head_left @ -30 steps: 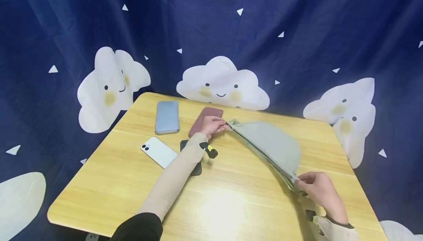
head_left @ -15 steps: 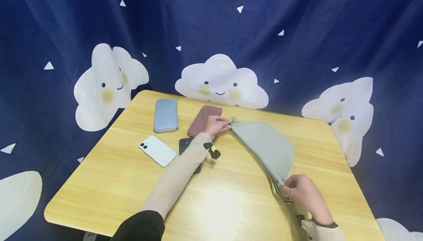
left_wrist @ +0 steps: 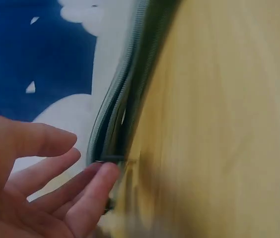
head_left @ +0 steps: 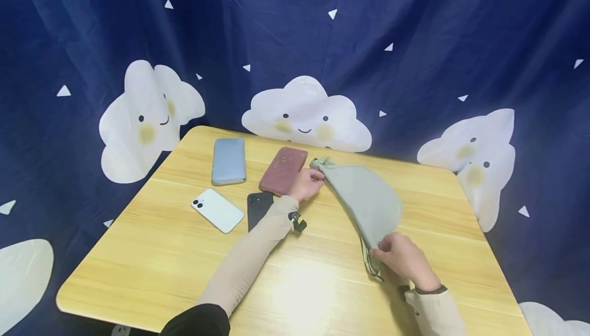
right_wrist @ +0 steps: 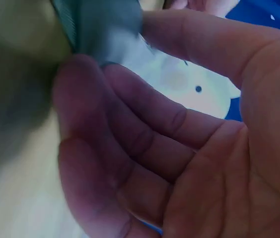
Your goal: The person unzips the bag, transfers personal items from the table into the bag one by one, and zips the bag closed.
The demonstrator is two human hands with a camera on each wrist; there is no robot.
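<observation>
Head: I've got the pale grey-green, half-moon fabric bag (head_left: 369,195) lying between hands, long axis slanting from left hand (head_left: 308,185) to nearer-edge right hand (head_left: 405,259). Left wrist: thumb parted, fingertips at bag's end. Right wrist: pinching fabric.

The table (head_left: 152,254) has a pale yellow wood-grain top with rounded corners, and a bright glare sits near its front edge. On its left half lie a pale blue wallet (head_left: 229,162) toward the back, a maroon wallet (head_left: 282,169) to its right, a white phone (head_left: 217,211) set at a slant with its cameras up, and a black phone (head_left: 259,209), partly hidden. A grey-green bag (head_left: 369,195) spreads over the right half.
</observation>
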